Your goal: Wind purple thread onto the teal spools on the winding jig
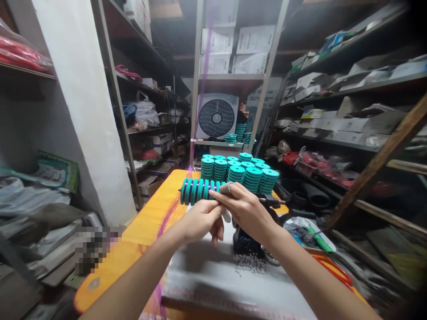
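Observation:
A row of teal spools [196, 191] sits threaded side by side on a horizontal rod above the table. My right hand [245, 209] rests on the row's right end, fingers curled over the last spools, one fingertip wrapped in a cover. My left hand [203, 220] is just below the row, fingers pinched together near the spools, and what they hold is too small to name. Thin purple thread [204, 66] runs down from above to the spools and trails over the orange table [150, 222]. The rod joins a dark machine [247, 242] on a grey mat [216, 275].
Stacks of filled teal spools [245, 173] stand behind the rod. A white box fan [216, 116] sits on the back shelf, with more spools beside it. Metal shelving with boxes lines both sides. Small grey pellets [250, 266], a green-handled tool [318, 240] and orange-handled scissors [333, 269] lie at right.

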Demonstrator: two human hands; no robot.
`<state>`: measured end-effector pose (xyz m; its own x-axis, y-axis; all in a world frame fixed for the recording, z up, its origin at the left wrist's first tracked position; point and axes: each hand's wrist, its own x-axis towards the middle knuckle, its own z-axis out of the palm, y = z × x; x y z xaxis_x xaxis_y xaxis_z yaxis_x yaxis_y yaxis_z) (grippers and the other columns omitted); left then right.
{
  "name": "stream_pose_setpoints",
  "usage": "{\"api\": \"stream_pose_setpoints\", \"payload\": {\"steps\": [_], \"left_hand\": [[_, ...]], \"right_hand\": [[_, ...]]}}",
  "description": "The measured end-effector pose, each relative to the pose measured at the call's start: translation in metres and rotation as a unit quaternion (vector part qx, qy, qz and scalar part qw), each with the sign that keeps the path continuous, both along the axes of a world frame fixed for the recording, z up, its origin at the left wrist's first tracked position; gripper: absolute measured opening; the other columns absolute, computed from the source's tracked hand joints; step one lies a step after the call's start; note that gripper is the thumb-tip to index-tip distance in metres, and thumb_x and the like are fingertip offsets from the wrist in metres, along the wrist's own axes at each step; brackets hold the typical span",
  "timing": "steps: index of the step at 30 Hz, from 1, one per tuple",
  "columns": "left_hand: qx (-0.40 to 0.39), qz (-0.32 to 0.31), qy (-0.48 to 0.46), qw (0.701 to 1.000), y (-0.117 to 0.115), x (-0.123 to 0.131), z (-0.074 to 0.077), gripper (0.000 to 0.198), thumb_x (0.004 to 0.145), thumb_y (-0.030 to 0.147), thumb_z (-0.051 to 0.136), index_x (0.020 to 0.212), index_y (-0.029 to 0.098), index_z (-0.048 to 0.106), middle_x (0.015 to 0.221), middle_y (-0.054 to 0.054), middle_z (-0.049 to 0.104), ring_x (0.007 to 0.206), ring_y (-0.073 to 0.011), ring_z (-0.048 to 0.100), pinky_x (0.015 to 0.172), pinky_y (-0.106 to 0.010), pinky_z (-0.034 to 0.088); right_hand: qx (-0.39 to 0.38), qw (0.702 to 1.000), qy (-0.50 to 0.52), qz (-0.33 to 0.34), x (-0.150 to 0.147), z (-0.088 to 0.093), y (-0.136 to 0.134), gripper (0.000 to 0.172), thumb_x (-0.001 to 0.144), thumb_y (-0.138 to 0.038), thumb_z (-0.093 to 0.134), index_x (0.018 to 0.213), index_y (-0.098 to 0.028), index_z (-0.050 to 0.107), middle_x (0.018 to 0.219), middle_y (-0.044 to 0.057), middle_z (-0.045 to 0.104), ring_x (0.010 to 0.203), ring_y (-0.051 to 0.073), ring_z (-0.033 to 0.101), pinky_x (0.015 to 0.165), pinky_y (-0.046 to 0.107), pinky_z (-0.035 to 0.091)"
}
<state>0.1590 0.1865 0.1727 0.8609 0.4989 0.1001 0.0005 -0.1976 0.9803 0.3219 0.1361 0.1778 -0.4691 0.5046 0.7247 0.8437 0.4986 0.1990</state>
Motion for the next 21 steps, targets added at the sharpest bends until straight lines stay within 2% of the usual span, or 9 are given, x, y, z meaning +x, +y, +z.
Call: {"api": "stream_pose_setpoints", "payload": {"steps": [4, 5, 7, 9, 10, 12, 15, 18, 21], "left_hand": [[0.082, -0.038, 0.042, 0.995, 0.006, -0.008, 0.026, 0.042, 0.089, 0.052, 0.043, 0.075, 0.015, 0.055, 0.054, -0.003, 0.063, 0.042, -0.0119, 0.057, 0.049, -0.024, 0.045], [0.100, -0.027, 0.009, 0.995, 0.009, -0.009, 0.031, 0.047, 0.089, 0.055, 0.040, 0.075, 0.014, 0.057, 0.056, -0.004, 0.063, 0.044, -0.0129, 0.058, 0.050, -0.026, 0.046], [0.139, 0.038, -0.130, 0.981, 0.018, -0.007, 0.037, 0.053, 0.091, 0.057, 0.031, 0.082, 0.014, 0.060, 0.063, -0.005, 0.064, 0.053, -0.0150, 0.062, 0.057, -0.029, 0.050], [0.213, 0.118, -0.270, 0.932, 0.030, 0.001, 0.037, 0.044, 0.095, 0.049, 0.031, 0.100, 0.015, 0.058, 0.082, -0.007, 0.067, 0.075, -0.0169, 0.066, 0.075, -0.032, 0.052], [0.266, 0.145, -0.290, 0.908, 0.037, 0.007, 0.034, 0.034, 0.095, 0.041, 0.036, 0.109, 0.017, 0.056, 0.095, -0.008, 0.068, 0.090, -0.0180, 0.065, 0.086, -0.033, 0.050], [0.357, 0.156, -0.240, 0.889, 0.050, 0.017, 0.029, 0.029, 0.092, 0.025, 0.044, 0.119, 0.018, 0.051, 0.113, -0.010, 0.065, 0.108, -0.0198, 0.060, 0.097, -0.036, 0.044], [0.411, 0.122, -0.122, 0.895, 0.062, 0.026, 0.028, 0.033, 0.089, 0.016, 0.042, 0.120, 0.019, 0.054, 0.112, -0.009, 0.068, 0.104, -0.0210, 0.063, 0.091, -0.036, 0.048], [0.399, 0.075, -0.082, 0.910, 0.068, 0.026, 0.037, 0.027, 0.090, 0.021, 0.044, 0.103, 0.017, 0.067, 0.100, -0.009, 0.073, 0.095, -0.0217, 0.067, 0.086, -0.035, 0.049], [0.328, 0.046, -0.086, 0.940, 0.070, 0.027, 0.045, 0.025, 0.088, 0.025, 0.050, 0.093, 0.013, 0.072, 0.095, -0.010, 0.075, 0.093, -0.0225, 0.068, 0.086, -0.034, 0.050]], "right_hand": [[-0.014, 0.993, 0.118, 0.027, 0.000, 0.002, 0.004, 0.027, 0.093, -0.016, 0.045, 0.102, -0.022, 0.070, 0.091, 0.007, 0.062, 0.086, 0.016, 0.058, 0.073, 0.030, 0.053], [-0.020, 0.989, 0.145, 0.028, 0.000, 0.003, 0.006, 0.027, 0.093, -0.018, 0.045, 0.098, -0.022, 0.071, 0.088, 0.006, 0.061, 0.083, 0.015, 0.058, 0.071, 0.029, 0.052], [-0.030, 0.981, 0.187, 0.031, -0.001, 0.006, 0.010, 0.027, 0.093, -0.019, 0.047, 0.091, -0.021, 0.073, 0.084, 0.005, 0.060, 0.077, 0.014, 0.058, 0.067, 0.027, 0.049], [-0.044, 0.974, 0.218, 0.034, 0.001, 0.009, 0.015, 0.023, 0.092, -0.021, 0.051, 0.090, -0.022, 0.073, 0.083, 0.004, 0.060, 0.075, 0.014, 0.057, 0.066, 0.027, 0.048], [-0.051, 0.970, 0.235, 0.036, 0.002, 0.011, 0.016, 0.020, 0.091, -0.023, 0.053, 0.091, -0.023, 0.074, 0.083, 0.004, 0.060, 0.075, 0.014, 0.057, 0.065, 0.027, 0.048], [-0.059, 0.966, 0.248, 0.037, 0.007, 0.017, 0.018, 0.019, 0.090, -0.026, 0.055, 0.091, -0.024, 0.074, 0.083, 0.004, 0.061, 0.076, 0.015, 0.058, 0.067, 0.028, 0.048], [-0.045, 0.977, 0.207, 0.018, 0.014, 0.032, 0.018, 0.021, 0.091, -0.027, 0.053, 0.090, -0.024, 0.074, 0.083, 0.004, 0.062, 0.075, 0.015, 0.058, 0.067, 0.029, 0.048], [-0.036, 0.989, 0.143, -0.007, 0.020, 0.048, 0.015, 0.024, 0.092, -0.025, 0.050, 0.090, -0.022, 0.074, 0.081, 0.005, 0.062, 0.072, 0.014, 0.057, 0.064, 0.028, 0.046], [-0.037, 0.993, 0.112, -0.011, 0.021, 0.057, 0.015, 0.026, 0.093, -0.022, 0.047, 0.091, -0.020, 0.073, 0.082, 0.006, 0.063, 0.071, 0.014, 0.057, 0.063, 0.027, 0.045]]}}
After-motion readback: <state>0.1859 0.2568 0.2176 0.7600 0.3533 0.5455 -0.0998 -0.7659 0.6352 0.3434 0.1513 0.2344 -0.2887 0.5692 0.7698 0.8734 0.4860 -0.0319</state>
